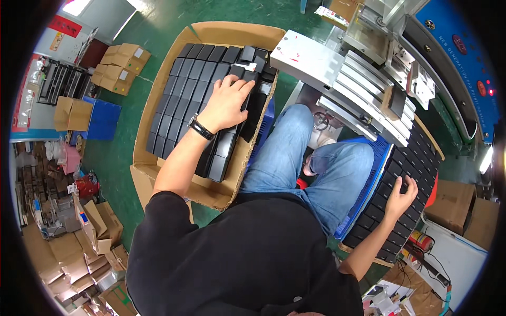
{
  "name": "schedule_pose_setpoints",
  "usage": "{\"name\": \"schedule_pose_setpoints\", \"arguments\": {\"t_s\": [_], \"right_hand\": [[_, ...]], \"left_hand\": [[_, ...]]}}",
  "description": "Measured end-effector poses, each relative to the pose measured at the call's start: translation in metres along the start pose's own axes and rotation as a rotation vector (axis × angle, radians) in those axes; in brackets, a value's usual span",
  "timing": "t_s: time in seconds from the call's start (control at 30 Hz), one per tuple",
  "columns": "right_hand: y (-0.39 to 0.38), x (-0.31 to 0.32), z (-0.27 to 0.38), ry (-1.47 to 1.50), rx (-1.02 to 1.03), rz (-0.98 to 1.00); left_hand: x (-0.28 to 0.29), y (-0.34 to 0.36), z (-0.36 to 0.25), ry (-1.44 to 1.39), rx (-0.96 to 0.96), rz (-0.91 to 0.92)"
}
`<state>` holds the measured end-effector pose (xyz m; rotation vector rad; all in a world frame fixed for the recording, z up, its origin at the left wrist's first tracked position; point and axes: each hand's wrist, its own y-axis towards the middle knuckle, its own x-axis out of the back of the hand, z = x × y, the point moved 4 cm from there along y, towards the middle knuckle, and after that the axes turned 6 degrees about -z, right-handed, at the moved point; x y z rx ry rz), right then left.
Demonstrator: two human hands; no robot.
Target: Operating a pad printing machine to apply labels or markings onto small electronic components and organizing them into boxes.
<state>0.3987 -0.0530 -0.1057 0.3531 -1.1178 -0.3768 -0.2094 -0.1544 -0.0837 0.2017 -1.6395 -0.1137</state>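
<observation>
My left hand [226, 105], a dark watch [201, 128] on its wrist, lies over the rows of black plastic boxes [191, 79] packed in an open carton [143, 126]. Its fingers are spread across the box tops, near a gap in the rows, and I see nothing lifted in them. To the right, my right hand [402, 198] is over a panel of black box-shaped pieces [390, 181] bearing small light marks. Those fingers are bent and apart, with nothing visible between them; whether the fingertips touch a piece I cannot tell.
A machine with a slotted metal bed [363, 87] and a blue panel [469, 68] stands ahead on the right. A small dark block [393, 102] sits on the bed. A blue crate [363, 184] is beside my right knee. Cardboard boxes [120, 67] stand on the green floor at left.
</observation>
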Motion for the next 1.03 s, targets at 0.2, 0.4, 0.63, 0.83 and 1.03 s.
{"name": "schedule_pose_setpoints", "arguments": {"t_s": [0.2,0.4,0.63,0.83,1.03], "right_hand": [[0.002,0.006,0.016,0.074,0.053,-0.003],[0.041,0.017,0.077,0.649,-0.041,-0.037],[0.079,-0.004,0.173,1.089,-0.031,0.148],[0.118,-0.011,0.179,1.123,-0.098,0.408],[0.154,-0.006,0.202,0.77,-0.018,0.881]], "left_hand": [[0.016,-0.002,0.01,-0.167,-0.035,-0.142],[0.025,-0.005,0.023,-1.014,0.31,-0.276],[0.063,0.026,-0.04,-0.842,-0.021,-0.368],[0.079,0.055,-0.077,-0.769,-0.193,-0.401],[0.085,0.099,-0.127,-0.708,-0.296,-0.362]]}}
